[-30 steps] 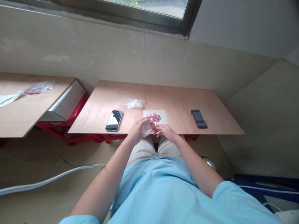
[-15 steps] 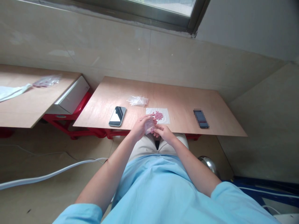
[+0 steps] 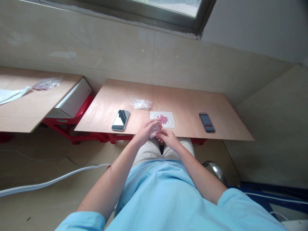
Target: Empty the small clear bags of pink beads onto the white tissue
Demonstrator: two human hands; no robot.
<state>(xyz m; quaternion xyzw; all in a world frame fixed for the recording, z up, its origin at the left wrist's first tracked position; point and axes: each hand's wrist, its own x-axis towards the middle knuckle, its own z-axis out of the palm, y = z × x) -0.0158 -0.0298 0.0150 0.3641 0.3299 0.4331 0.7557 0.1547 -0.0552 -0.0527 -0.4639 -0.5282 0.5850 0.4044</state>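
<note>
Between my two hands, just off the near edge of the wooden board table (image 3: 187,96), is a small clear plastic bag (image 3: 154,131). My left hand (image 3: 145,132) is closed around the bag from the left. From the right, my right hand (image 3: 166,136) pinches the bag's edge with thumb and fingertips. Right behind the hands, a pile of small pink pellets (image 3: 163,119) lies on a white cloth or paper square (image 3: 170,119). What the bag contains is too small to make out. Further back lies a stack of clear plastic bags (image 3: 141,104).
A phone (image 3: 120,120) lies left of my hands, and a blurred dark device (image 3: 207,122) lies to the right. Another table (image 3: 29,109) on the left carries a plastic bag of things (image 3: 47,84) and a white cloth (image 3: 13,95). Red stools (image 3: 72,133) stand beneath.
My hands stay in nearly the same place. The left fingers have shifted slightly over the bag, and the bag's angle differs a little.
</note>
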